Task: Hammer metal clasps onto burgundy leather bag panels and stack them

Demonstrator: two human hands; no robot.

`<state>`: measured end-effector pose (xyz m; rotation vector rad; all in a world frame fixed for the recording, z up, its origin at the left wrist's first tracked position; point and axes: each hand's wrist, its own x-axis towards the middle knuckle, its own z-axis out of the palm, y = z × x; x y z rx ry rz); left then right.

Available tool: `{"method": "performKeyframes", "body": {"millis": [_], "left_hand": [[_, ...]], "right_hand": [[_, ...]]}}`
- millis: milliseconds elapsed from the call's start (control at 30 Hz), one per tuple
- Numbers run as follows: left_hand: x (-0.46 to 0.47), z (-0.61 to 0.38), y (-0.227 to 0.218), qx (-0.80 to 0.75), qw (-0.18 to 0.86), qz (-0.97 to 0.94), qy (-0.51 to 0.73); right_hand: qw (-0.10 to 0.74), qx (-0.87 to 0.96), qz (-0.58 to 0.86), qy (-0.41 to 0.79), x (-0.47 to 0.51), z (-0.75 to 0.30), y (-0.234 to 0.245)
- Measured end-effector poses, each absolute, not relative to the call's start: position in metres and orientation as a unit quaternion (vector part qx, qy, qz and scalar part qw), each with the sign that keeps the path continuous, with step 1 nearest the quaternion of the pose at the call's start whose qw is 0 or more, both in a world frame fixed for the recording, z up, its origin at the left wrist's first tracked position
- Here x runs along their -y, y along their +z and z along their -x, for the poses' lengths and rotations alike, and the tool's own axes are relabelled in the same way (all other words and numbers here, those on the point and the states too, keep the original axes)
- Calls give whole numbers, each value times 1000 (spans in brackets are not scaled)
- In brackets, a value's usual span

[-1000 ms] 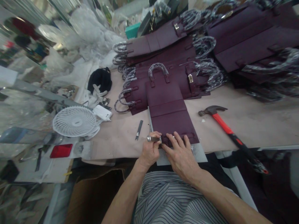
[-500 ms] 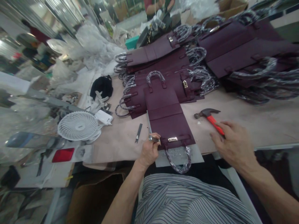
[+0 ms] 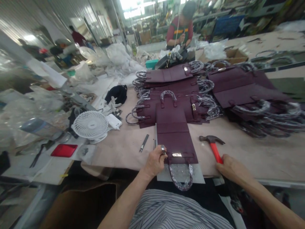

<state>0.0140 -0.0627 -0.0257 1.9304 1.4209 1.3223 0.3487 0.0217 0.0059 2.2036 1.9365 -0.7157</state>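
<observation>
My left hand [image 3: 154, 161] is closed around a short, shiny metal punch [image 3: 162, 148], upright by the lower left edge of a dark purple leather handbag piece [image 3: 175, 138]. This piece lies flat, with a gold clasp [image 3: 177, 155] and plastic-wrapped handles at both ends, the near handle [image 3: 181, 186] hanging over the table edge. Beneath it a pale sheet [image 3: 200, 177] shows. To the right, my right hand [image 3: 232, 168] grips the end of the red handle of a claw hammer [image 3: 215, 151], whose dark head is at or just above the tabletop; I cannot tell which.
Stacked purple bag pieces [image 3: 171, 87] lie behind, with another pile [image 3: 250, 92] at right. A cutter blade [image 3: 144, 143] and thin dark rod [image 3: 154, 143] are left of the work. A white fan [image 3: 90, 125] and red case [image 3: 64, 150] stand farther left. Another person [image 3: 179, 31] works beyond.
The view has tilted upward, showing more of the room. My right hand has closed on the hammer handle's end, and the hammer has turned slightly. My left hand stays at the bag piece's edge.
</observation>
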Motion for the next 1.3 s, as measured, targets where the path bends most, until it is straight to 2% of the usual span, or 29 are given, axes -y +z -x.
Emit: {"method": "performKeyframes", "body": {"millis": [67,167,200,267,333,400,533,600,667,733,900,1033,1300], "left_hand": [[62,-15,-25,-512,206,-685,475],[62,-17,-23,-511,210,-685,475],[62,-17,-22,-510,210,-686,475],[62,-18,-20,-509,208,-685,477],[62,-17,-20,-511,209,-684,477],[62,-17,-20,-511,212,-682,477],[62,-16,-24,-503,205,-686,483],[62,-17,-27,-503,193,-689,486],[63,-17,-29,-511,186,-686,483],[63,-18,-29,-516,184,-685,481],[63,-18,-25,-506,169,-691,488],[62,-15,-26,-515,167,-690,480],[64,-5,-28,-512,235,-677,473]], "right_hand": [[-15,-576,-746,-333,-14,-347,9],[-159,-391,-689,-590,-1,-343,15],[-193,-335,-661,-644,4,-339,19],[-226,-289,-642,-673,16,-328,31],[-241,-353,-653,-625,29,-313,53],[-248,-502,-643,-522,40,-297,82],[-297,-791,-504,-179,54,-271,127],[-284,-861,-418,-58,55,-264,133],[-236,-897,-374,-1,53,-260,136],[-217,-905,-366,13,51,-259,145],[-328,-836,-438,29,55,-253,165],[-266,-898,-351,2,56,-251,145],[-249,-808,-498,-190,41,-261,146]]}}
